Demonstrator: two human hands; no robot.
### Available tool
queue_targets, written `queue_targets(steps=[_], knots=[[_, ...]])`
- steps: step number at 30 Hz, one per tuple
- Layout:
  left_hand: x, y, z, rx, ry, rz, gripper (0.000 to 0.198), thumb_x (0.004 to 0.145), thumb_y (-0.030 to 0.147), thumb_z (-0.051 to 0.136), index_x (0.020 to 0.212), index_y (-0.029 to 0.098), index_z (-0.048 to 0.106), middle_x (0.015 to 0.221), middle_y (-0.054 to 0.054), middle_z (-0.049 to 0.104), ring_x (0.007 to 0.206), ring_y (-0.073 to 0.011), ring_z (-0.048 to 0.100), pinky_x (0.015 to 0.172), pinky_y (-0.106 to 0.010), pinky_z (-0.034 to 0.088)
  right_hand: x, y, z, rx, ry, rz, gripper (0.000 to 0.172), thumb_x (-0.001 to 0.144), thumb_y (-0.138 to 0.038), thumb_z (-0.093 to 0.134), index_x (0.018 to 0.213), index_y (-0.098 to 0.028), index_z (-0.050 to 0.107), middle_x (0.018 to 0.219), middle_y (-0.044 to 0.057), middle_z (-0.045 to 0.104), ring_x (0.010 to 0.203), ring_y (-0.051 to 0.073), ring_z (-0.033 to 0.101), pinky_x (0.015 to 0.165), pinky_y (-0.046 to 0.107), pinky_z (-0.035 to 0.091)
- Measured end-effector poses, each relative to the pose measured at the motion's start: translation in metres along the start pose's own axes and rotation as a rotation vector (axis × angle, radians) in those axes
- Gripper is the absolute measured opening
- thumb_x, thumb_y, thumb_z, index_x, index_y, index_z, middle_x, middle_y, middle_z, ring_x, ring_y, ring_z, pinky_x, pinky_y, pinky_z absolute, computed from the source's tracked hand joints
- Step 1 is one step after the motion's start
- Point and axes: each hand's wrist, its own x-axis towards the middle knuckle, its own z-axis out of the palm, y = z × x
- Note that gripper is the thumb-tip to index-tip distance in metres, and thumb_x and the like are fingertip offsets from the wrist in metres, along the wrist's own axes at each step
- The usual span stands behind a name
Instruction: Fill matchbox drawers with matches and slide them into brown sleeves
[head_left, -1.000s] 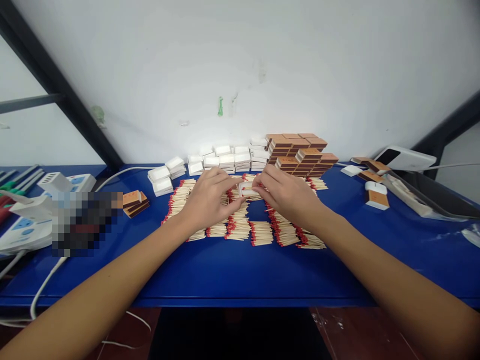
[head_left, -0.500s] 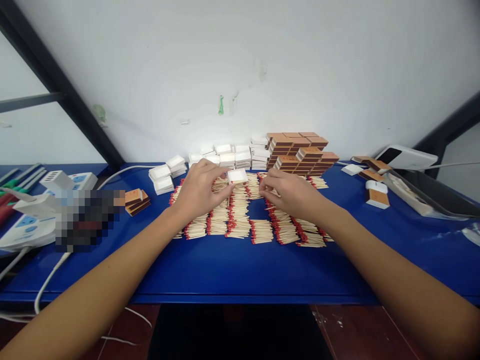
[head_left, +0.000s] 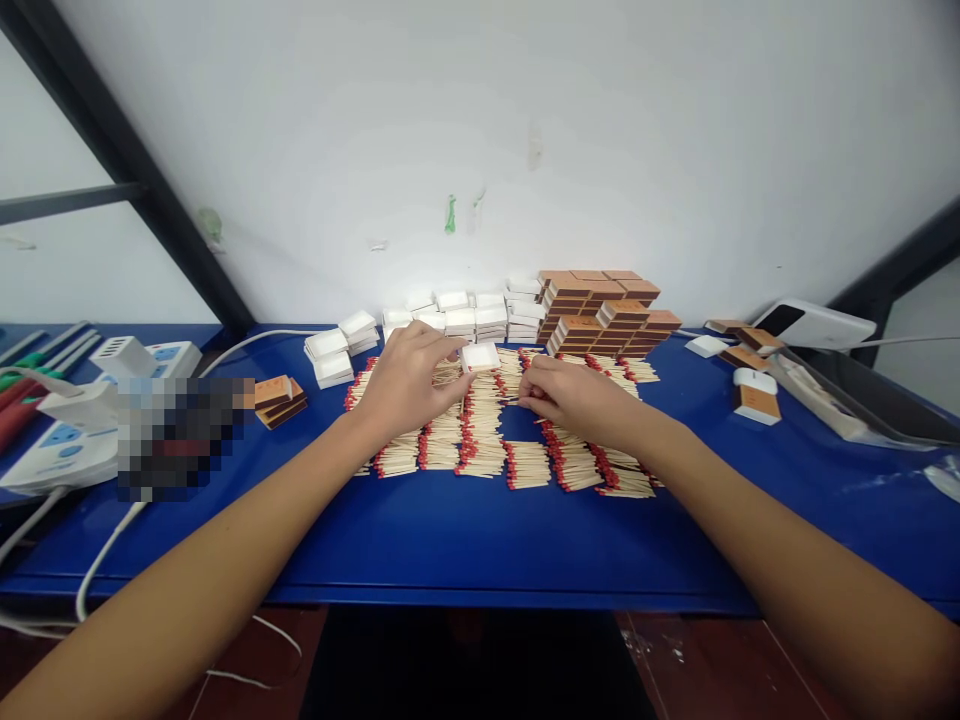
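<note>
My left hand [head_left: 414, 378] is closed on a white matchbox tray [head_left: 481, 357], held between thumb and fingers above the matches. The tray is tilted a little, its hollow side up. My right hand [head_left: 574, 392] lies low over the rows of red-headed matches [head_left: 481, 440], just right of the tray and apart from it. Its fingers are pinched together at the edge of a bare blue gap; what they hold, if anything, is hidden. Several bundles of matches lie in columns under and around both hands.
White trays [head_left: 452, 320] are stacked along the wall, beside a pile of brown matchboxes [head_left: 600, 300]. More boxes [head_left: 281, 402] lie at left, near a power strip [head_left: 67, 455] with cables. At right are a white device [head_left: 817, 325], a dark pouch [head_left: 874, 385] and loose boxes [head_left: 756, 400].
The whole view has shifted slightly to the right. Both hands keep nearly the same places and grips; the tray still sits in my left hand.
</note>
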Motion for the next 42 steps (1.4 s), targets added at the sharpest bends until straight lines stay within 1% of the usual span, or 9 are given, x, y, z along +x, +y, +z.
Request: queue_targets(steps=[3, 6, 9, 15, 18, 23, 26, 34, 42], knots=[[0.0, 0.001, 0.001, 0.005, -0.009, 0.005, 0.032, 0.098, 0.037, 0.069, 0.123, 0.018, 0.075, 0.099, -0.008, 0.078, 0.102, -0.0298, 0.064, 0.093, -0.046, 0.05, -0.001, -0.002, -0.002, -0.023, -0.031, 0.006, 0.018, 0.107, -0.024, 0.054, 0.092, -0.02, 0.064, 0.105, 0.009, 0.067, 0.092, 0.023, 0.063, 0.073, 0.033, 0.043], [-0.001, 0.002, 0.001, -0.001, -0.013, 0.013, 0.033, 0.098, 0.037, 0.069, 0.125, 0.018, 0.074, 0.102, -0.009, 0.078, 0.103, -0.0297, 0.064, 0.094, -0.046, 0.05, -0.001, -0.006, -0.002, -0.086, -0.051, 0.017, 0.017, 0.108, -0.023, 0.054, 0.095, -0.02, 0.064, 0.107, 0.009, 0.068, 0.091, 0.023, 0.065, 0.072, 0.033, 0.042], [-0.001, 0.001, 0.002, -0.009, -0.02, 0.011, 0.032, 0.097, 0.036, 0.07, 0.125, 0.021, 0.074, 0.104, -0.008, 0.078, 0.103, -0.0294, 0.065, 0.095, -0.047, 0.05, -0.002, -0.01, -0.001, -0.171, -0.067, 0.024, 0.02, 0.11, -0.024, 0.05, 0.095, -0.019, 0.062, 0.107, 0.011, 0.069, 0.088, 0.023, 0.065, 0.069, 0.033, 0.041], [-0.001, -0.003, 0.002, -0.003, -0.029, 0.004, 0.031, 0.096, 0.035, 0.069, 0.124, 0.021, 0.074, 0.1, -0.008, 0.077, 0.101, -0.0296, 0.064, 0.094, -0.047, 0.05, -0.004, -0.011, -0.001, -0.279, -0.032, 0.001, 0.019, 0.109, -0.018, 0.049, 0.094, -0.019, 0.06, 0.109, 0.013, 0.069, 0.084, 0.022, 0.065, 0.066, 0.032, 0.039], [-0.001, -0.004, 0.002, -0.003, -0.032, 0.0, 0.031, 0.096, 0.035, 0.069, 0.123, 0.021, 0.074, 0.098, -0.008, 0.077, 0.1, -0.0299, 0.065, 0.093, -0.048, 0.05, -0.005, -0.009, -0.002, -0.255, -0.019, -0.005, 0.018, 0.109, -0.017, 0.049, 0.095, -0.019, 0.06, 0.11, 0.013, 0.069, 0.083, 0.021, 0.064, 0.066, 0.032, 0.039], [0.0, -0.003, 0.002, -0.011, -0.034, 0.01, 0.031, 0.096, 0.033, 0.069, 0.123, 0.02, 0.074, 0.098, -0.007, 0.078, 0.099, -0.0288, 0.065, 0.094, -0.046, 0.05, -0.005, -0.009, 0.0, -0.161, -0.035, 0.015, 0.02, 0.11, -0.024, 0.051, 0.094, -0.019, 0.061, 0.106, 0.01, 0.067, 0.086, 0.022, 0.065, 0.068, 0.032, 0.041], [0.0, -0.003, 0.002, -0.002, -0.034, 0.008, 0.03, 0.096, 0.035, 0.069, 0.123, 0.021, 0.074, 0.097, -0.006, 0.078, 0.099, -0.0291, 0.065, 0.093, -0.046, 0.05, -0.005, -0.009, 0.0, -0.129, -0.032, 0.011, 0.018, 0.109, -0.024, 0.053, 0.095, -0.019, 0.062, 0.105, 0.01, 0.068, 0.087, 0.022, 0.064, 0.069, 0.032, 0.041], [-0.001, -0.003, 0.002, -0.008, -0.032, 0.01, 0.031, 0.096, 0.035, 0.07, 0.123, 0.021, 0.074, 0.098, -0.007, 0.077, 0.1, -0.0295, 0.065, 0.092, -0.046, 0.05, -0.004, -0.01, 0.002, -0.193, -0.04, -0.024, 0.02, 0.11, -0.021, 0.05, 0.095, -0.016, 0.062, 0.106, 0.014, 0.068, 0.092, 0.025, 0.064, 0.079, 0.035, 0.045], [0.0, -0.004, 0.001, -0.011, -0.033, 0.016, 0.03, 0.096, 0.035, 0.069, 0.122, 0.021, 0.074, 0.097, -0.006, 0.077, 0.099, -0.0294, 0.065, 0.093, -0.047, 0.049, -0.005, -0.009, 0.0, -0.218, 0.014, -0.069, 0.022, 0.109, -0.017, 0.049, 0.091, -0.017, 0.062, 0.101, 0.014, 0.068, 0.088, 0.025, 0.061, 0.079, 0.035, 0.045]])
